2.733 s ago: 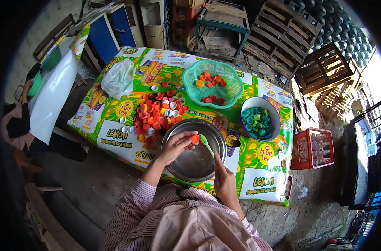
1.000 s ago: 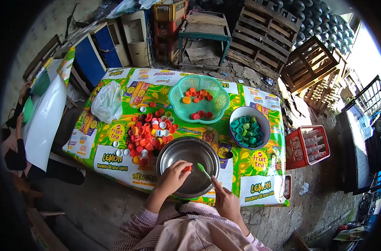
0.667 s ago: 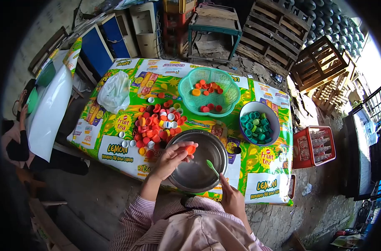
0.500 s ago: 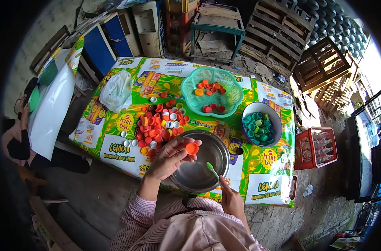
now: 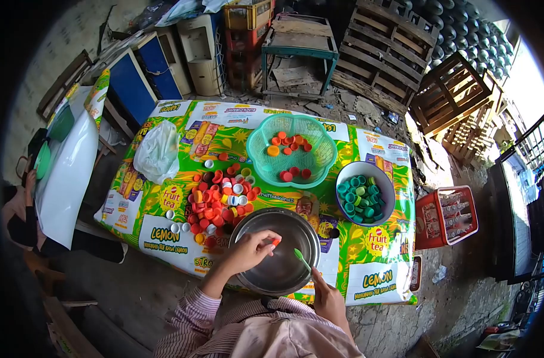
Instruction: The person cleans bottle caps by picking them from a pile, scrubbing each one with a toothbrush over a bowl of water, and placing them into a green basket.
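Observation:
My left hand pinches a small orange-red bottle cap over a steel bowl at the table's near edge. The cap now shows mostly edge-on. In my right hand is a green toothbrush, its head pointing up and left above the bowl's right side. Brush and cap are apart. Behind the bowl, to the left, lies a heap of bottle caps, mostly red and orange with some white and yellow.
A green plastic basket holds several orange and red caps. Right of it, a bowl contains green caps. A white plastic bag lies at left. A red crate stands beyond the right edge. Another person's hand shows at far left.
My left hand has turned and lowered the cap toward the bowl, so its round face no longer points at me. The right hand still holds the toothbrush. The view has shifted slightly.

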`<state>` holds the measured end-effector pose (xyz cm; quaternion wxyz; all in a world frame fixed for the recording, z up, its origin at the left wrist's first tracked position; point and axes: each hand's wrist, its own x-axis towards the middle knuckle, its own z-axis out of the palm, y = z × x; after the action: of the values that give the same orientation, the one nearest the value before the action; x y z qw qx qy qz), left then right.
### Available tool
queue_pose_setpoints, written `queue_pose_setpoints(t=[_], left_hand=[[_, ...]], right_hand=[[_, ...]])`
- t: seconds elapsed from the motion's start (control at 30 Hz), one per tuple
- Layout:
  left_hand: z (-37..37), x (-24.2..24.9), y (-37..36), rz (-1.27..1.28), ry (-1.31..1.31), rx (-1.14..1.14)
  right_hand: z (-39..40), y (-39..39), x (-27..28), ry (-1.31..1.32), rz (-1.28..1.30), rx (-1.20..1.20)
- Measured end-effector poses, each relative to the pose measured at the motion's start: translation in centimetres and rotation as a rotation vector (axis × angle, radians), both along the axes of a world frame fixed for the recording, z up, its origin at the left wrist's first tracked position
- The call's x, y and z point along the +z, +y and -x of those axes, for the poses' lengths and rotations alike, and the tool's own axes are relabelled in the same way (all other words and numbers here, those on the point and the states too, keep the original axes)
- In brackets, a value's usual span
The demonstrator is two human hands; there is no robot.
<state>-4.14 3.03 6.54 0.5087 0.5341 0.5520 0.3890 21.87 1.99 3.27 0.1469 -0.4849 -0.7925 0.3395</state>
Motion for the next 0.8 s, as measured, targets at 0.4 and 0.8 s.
queue_pose_setpoints(t=[0.4, 0.8], left_hand=[[8.8, -8.1, 21.7, 0.063, -0.081, 0.48], [10.4, -8.7, -0.4, -0.259, 0.38, 0.716]], right_hand=[[1.1, 0.9, -0.3, -0.016, -0.012, -0.126], [2.7, 0.8, -0.3, -0.054, 0.056, 0.015]])
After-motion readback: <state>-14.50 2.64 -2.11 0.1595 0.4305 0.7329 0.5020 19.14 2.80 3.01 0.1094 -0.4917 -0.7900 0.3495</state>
